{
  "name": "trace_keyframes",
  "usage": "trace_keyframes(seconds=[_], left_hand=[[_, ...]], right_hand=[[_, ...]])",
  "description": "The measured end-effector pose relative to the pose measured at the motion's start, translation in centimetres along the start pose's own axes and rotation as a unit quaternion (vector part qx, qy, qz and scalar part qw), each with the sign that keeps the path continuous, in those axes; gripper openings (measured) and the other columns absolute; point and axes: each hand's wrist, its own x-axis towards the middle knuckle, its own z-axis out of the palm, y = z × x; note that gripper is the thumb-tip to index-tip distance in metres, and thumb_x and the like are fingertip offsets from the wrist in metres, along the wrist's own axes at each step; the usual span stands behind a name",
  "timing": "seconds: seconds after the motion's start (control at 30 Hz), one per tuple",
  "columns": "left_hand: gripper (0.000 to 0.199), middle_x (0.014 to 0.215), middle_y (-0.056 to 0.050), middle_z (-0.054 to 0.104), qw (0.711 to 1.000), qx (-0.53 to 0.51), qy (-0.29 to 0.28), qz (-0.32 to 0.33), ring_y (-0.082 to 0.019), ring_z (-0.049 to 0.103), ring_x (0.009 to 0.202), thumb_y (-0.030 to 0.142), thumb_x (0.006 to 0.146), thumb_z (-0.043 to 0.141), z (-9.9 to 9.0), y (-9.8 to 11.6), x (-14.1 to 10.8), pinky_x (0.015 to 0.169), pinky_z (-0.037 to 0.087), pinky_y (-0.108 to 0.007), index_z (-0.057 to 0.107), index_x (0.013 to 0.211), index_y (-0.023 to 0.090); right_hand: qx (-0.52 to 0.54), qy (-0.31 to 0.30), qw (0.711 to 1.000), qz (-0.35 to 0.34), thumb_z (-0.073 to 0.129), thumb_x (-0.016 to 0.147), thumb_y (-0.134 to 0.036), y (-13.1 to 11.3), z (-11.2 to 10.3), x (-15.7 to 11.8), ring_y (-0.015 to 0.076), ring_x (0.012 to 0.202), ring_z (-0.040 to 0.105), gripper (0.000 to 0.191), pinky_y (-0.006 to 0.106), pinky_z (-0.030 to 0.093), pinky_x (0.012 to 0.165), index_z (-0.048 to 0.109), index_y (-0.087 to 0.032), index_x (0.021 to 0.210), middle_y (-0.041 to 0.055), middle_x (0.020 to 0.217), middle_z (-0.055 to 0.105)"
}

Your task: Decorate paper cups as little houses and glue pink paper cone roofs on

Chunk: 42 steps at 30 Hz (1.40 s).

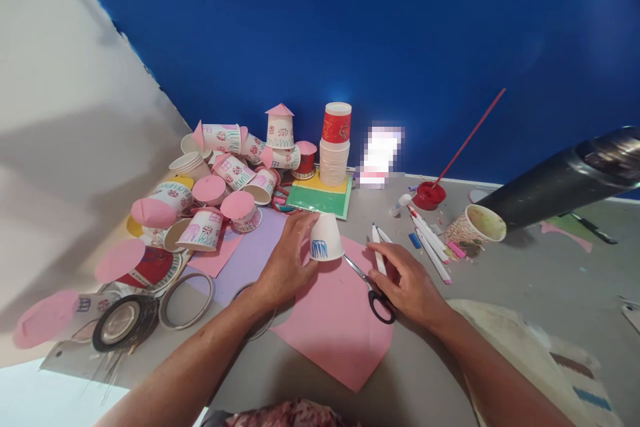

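A white paper cup (327,240), upside down with a blue window drawn on its side, is between the fingers and thumb of my left hand (290,260). The cup is over a pink paper sheet (340,327). My right hand (407,280) has its fingers curled around a white marker (379,255), close to the table. Black-handled scissors (381,307) lie on the pink sheet, blades toward the cup, just left of my right hand. Another slim marker (385,235) shows behind my right fingers.
Decorated paper cups (200,230) with pink paper tops crowd the left side. Tape rolls (125,323) lie before them. A cup stack (334,163) stands at the back. Several markers (430,247), a red pot (429,195), a patterned cup (475,227) and a dark flask (545,180) are right.
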Motion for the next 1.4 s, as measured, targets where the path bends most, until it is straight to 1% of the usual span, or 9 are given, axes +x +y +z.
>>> trace_keyframes(seconds=[0.33,0.57,0.63,0.77,0.83,0.97,1.07,1.13,1.4], left_hand=[[0.065,0.136,-0.01,0.052,1.0,-0.003,0.02,-0.015,-0.028,0.05,0.133,0.012,0.079,0.073,-0.2,0.5,0.2,0.112,0.049,-0.049,0.047,0.137,0.028],[0.066,0.14,-0.011,0.05,1.0,-0.009,-0.02,-0.002,-0.03,0.046,0.141,0.01,0.08,0.069,-0.1,0.2,0.2,0.118,0.044,-0.054,0.046,0.139,0.028],[0.068,0.144,-0.012,0.049,0.999,-0.025,-0.034,-0.004,-0.03,0.045,0.143,0.005,0.08,0.063,-0.1,0.1,0.1,0.118,0.045,-0.053,0.044,0.141,0.027],[0.073,0.149,-0.012,0.047,0.997,-0.054,-0.039,-0.029,-0.03,0.046,0.142,0.004,0.077,0.059,-0.1,0.0,0.0,0.116,0.047,-0.054,0.04,0.143,0.026],[0.078,0.15,-0.011,0.047,0.996,-0.071,-0.038,-0.033,-0.03,0.046,0.142,0.003,0.073,0.06,0.0,0.0,-0.1,0.116,0.048,-0.053,0.04,0.144,0.028],[0.079,0.146,-0.01,0.051,0.993,-0.098,-0.059,-0.023,-0.029,0.05,0.14,0.004,0.072,0.063,0.1,0.3,-0.5,0.116,0.049,-0.05,0.042,0.144,0.028],[0.074,0.145,-0.011,0.052,0.991,-0.099,-0.087,-0.001,-0.029,0.052,0.138,0.008,0.077,0.065,0.2,0.9,-0.8,0.118,0.046,-0.05,0.041,0.144,0.028],[0.071,0.146,-0.013,0.052,0.99,-0.09,-0.103,0.017,-0.029,0.051,0.139,0.01,0.079,0.066,0.3,1.3,-0.9,0.12,0.044,-0.051,0.041,0.144,0.027],[0.07,0.141,-0.013,0.053,0.986,-0.085,-0.133,0.052,-0.028,0.052,0.136,0.009,0.078,0.062,0.5,2.2,-1.0,0.117,0.046,-0.048,0.041,0.142,0.024]], right_hand=[[-0.068,-0.003,0.997,-0.042,0.053,0.097,-0.02,0.6,1.0,-0.1,0.0275,0.11,0.069,0.03,0.041,0.06,0.09,0.073,-0.024,0.118,0.0124,0.12,0.072],[0.085,-0.033,0.994,0.052,0.059,0.091,-0.024,-0.8,-0.5,0.3,0.0266,0.101,0.069,0.035,0.043,0.058,0.091,0.068,-0.022,0.125,0.0111,0.118,0.073],[0.214,-0.081,0.969,0.096,0.06,0.089,-0.024,-1.0,-1.4,0.3,0.023,0.095,0.071,0.047,0.038,0.06,0.083,0.061,-0.025,0.136,0.0106,0.126,0.071],[0.455,-0.129,0.878,0.069,0.068,0.083,-0.027,-1.2,-2.4,0.1,0.0278,0.126,0.064,0.072,0.042,0.059,0.096,0.046,-0.029,0.151,0.0138,0.154,0.054],[0.464,-0.096,0.878,0.06,0.071,0.084,-0.026,-1.5,-2.3,-0.2,0.0264,0.124,0.066,0.07,0.041,0.061,0.094,0.048,-0.03,0.149,0.0143,0.149,0.058],[0.339,0.052,0.938,0.047,0.069,0.092,-0.024,-2.6,-1.8,-0.9,0.0186,0.089,0.075,0.033,0.029,0.063,0.076,0.067,-0.028,0.125,0.0066,0.107,0.078],[0.266,0.134,0.954,-0.038,0.06,0.099,-0.022,-3.4,-2.0,-1.3,0.0178,0.079,0.074,0.025,0.028,0.061,0.068,0.073,-0.027,0.12,0.0039,0.092,0.078],[0.229,0.153,0.957,-0.086,0.063,0.097,-0.021,-3.9,-2.3,-1.5,0.02,0.083,0.074,0.023,0.031,0.06,0.071,0.075,-0.027,0.116,0.005,0.094,0.078],[0.174,0.182,0.966,-0.067,0.063,0.096,-0.017,-5.0,-2.4,-1.8,0.0198,0.074,0.072,0.015,0.033,0.057,0.067,0.072,-0.024,0.106,0.0046,0.085,0.077]])
